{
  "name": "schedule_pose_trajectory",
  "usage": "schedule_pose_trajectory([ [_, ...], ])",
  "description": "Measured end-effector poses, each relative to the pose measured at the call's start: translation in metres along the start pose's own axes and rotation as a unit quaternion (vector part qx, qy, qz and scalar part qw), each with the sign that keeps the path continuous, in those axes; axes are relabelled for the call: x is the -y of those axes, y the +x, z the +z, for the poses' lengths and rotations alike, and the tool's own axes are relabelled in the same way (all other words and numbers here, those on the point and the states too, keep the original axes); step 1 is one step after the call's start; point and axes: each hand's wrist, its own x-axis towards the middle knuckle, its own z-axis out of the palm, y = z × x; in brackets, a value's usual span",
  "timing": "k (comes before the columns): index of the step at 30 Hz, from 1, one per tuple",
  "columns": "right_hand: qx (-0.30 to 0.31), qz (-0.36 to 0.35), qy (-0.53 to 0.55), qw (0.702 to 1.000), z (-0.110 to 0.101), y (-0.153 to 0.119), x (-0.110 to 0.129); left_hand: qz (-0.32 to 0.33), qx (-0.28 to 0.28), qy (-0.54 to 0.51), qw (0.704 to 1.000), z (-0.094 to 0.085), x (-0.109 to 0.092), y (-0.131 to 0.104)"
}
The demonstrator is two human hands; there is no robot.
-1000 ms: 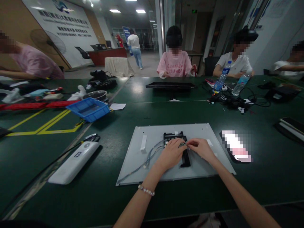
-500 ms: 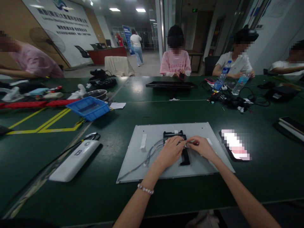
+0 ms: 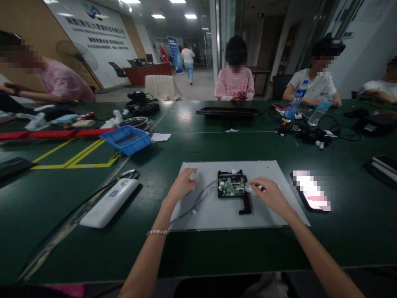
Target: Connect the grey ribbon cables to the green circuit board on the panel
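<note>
Head view. See pale-grey, flat rectangular panel (image 3: 211, 221) on dark-green tabletop (image 3: 217, 254), directly in front of both hands; long axis left to right, one long edge toward wearer. Near middle of panel, note black plastic bracket (image 3: 246, 205) carrying small green circuit board (image 3: 232, 188). Long axis of board roughly left to right, parallel to panel; narrow bracket leg at right, pointing toward wearer. From left side of board, see thin grey cables (image 3: 200, 201) curving left and toward near left corner of panel.

Left hand (image 3: 182, 183): over left end of panel, well apart from board, fingers bent rightward, small white patch at fingertips. Cannot tell whether clamped on it. Pale beaded bracelet (image 3: 157, 232) at wrist.

Right hand (image 3: 267, 193): just beside right edge of board, thumb and forefinger close together near small whitish piece (image 3: 248, 188). Cannot tell whether gripped; too small.

Right of panel, black phone with bright screen (image 3: 312, 190), long axis slanting from far left to near right. Left, glossy white elongated device (image 3: 110, 203), opposite slant, dark cable at far end. Beyond that, blue plastic tray (image 3: 139, 145).
</note>
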Motion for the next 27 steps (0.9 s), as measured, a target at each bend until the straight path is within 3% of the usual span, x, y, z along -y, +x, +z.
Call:
schedule_pose_trajectory([
  [4,-0.005,-0.001,-0.012,1.000,0.005,-0.002,0.003,-0.026,-0.004,-0.003,1.000,0.005,0.008,0.003],
  [8,-0.004,0.001,-0.015,1.000,0.006,-0.003,0.002,-0.046,-0.016,-0.024,0.999,-0.003,0.001,0.002],
  [13,-0.009,0.004,-0.014,1.000,0.002,-0.002,0.008,-0.087,-0.017,-0.244,0.966,-0.025,-0.020,-0.009],
  [16,-0.016,-0.011,-0.013,1.000,0.005,0.000,0.019,-0.085,-0.019,-0.288,0.954,-0.026,-0.035,-0.017],
  [22,0.042,-0.094,-0.070,0.992,0.034,0.001,0.053,-0.048,-0.014,-0.154,0.987,0.000,-0.047,-0.028],
  [27,0.108,-0.197,-0.139,0.964,0.065,0.003,0.076,-0.061,-0.037,-0.075,0.995,0.009,-0.044,-0.034],
])
